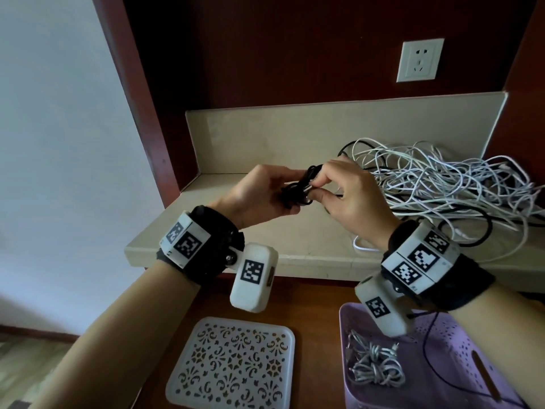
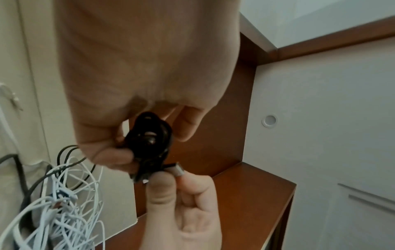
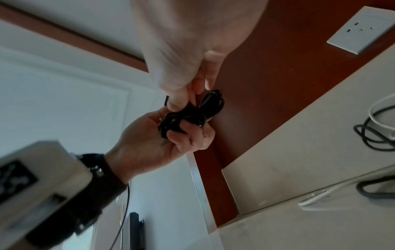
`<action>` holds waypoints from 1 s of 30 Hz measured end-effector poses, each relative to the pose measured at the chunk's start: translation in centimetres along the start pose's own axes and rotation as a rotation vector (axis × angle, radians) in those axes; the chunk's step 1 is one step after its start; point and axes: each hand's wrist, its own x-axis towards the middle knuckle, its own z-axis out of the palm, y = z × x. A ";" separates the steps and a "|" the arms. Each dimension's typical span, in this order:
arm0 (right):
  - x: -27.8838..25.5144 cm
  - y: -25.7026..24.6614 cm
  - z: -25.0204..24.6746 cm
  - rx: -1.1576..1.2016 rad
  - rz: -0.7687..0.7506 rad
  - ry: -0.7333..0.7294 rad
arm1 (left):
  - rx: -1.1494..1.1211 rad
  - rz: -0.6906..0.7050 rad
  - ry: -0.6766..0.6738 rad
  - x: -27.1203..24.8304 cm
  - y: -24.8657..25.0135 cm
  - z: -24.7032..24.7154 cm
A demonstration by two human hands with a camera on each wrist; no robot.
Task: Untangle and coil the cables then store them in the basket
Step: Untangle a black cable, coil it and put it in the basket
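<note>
A small coil of black cable [image 1: 298,188] [image 2: 149,135] [image 3: 192,115] hangs in the air above the beige counter [image 1: 265,237]. My left hand [image 1: 265,196] [image 3: 171,135] grips the coil with curled fingers. My right hand [image 1: 339,190] [image 2: 181,186] pinches the cable's metal plug end [image 2: 178,170] between thumb and forefinger at the coil. A big tangle of white and black cables [image 1: 442,184] [image 2: 53,203] lies on the counter to the right. The purple basket [image 1: 472,364] at bottom right holds a coiled grey cable [image 1: 374,367].
A white patterned tray [image 1: 233,364] lies on the brown wooden surface [image 1: 315,320] below my left wrist. A wall socket [image 1: 420,60] [image 3: 361,33] is on the dark wood back panel. A thin black cable [image 1: 430,349] hangs from my right wrist over the basket.
</note>
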 end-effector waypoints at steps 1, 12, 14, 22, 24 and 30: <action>0.1 0.1 0.0 0.018 0.030 0.027 | 0.013 0.024 -0.001 0.0 -0.1 -0.2; 2.1 -1.2 -0.8 0.248 0.307 0.194 | 0.312 0.564 0.259 0.2 -1.3 0.3; 2.5 -1.4 -0.9 0.299 0.346 0.200 | 0.293 0.620 0.302 0.2 -1.1 0.4; 3.0 -1.8 -1.4 0.464 0.465 0.236 | 0.047 0.518 0.140 0.0 -0.1 1.1; 2.9 -1.8 -1.5 0.474 0.476 0.234 | 0.042 0.479 0.089 -0.1 0.2 1.0; 2.9 -2.1 -1.2 0.490 0.495 0.252 | 0.115 0.439 0.178 0.0 0.7 1.2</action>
